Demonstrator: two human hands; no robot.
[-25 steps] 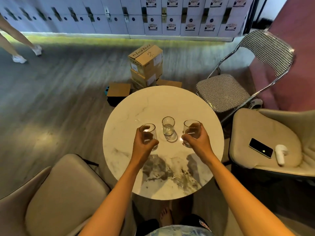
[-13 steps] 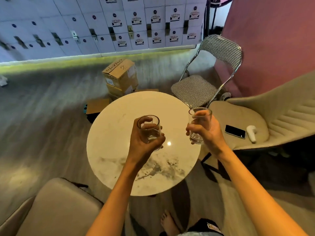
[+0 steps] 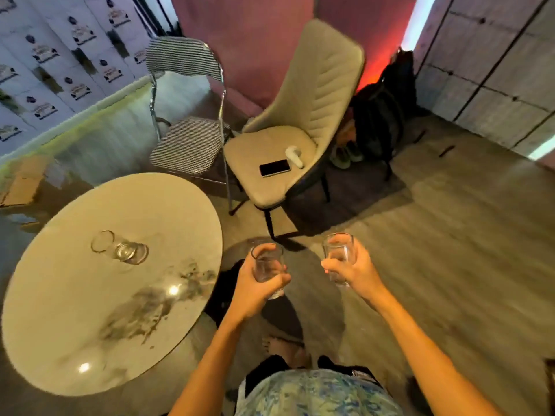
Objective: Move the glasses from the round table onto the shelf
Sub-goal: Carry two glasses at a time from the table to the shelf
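Left hand (image 3: 255,291) grips left glass (image 3: 267,265) and right hand (image 3: 359,273) grips right glass (image 3: 338,256), both beside the counter (image 3: 75,325). Third glass (image 3: 120,249) stands on the counter. Judged rigid, light, slippery, fragile: grasp around the wall.

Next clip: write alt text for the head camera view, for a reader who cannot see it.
A person's left hand grips a clear glass and the right hand grips a second glass, both held over the floor beside a round table where a third glass stands. A phone lies on a beige chair behind.
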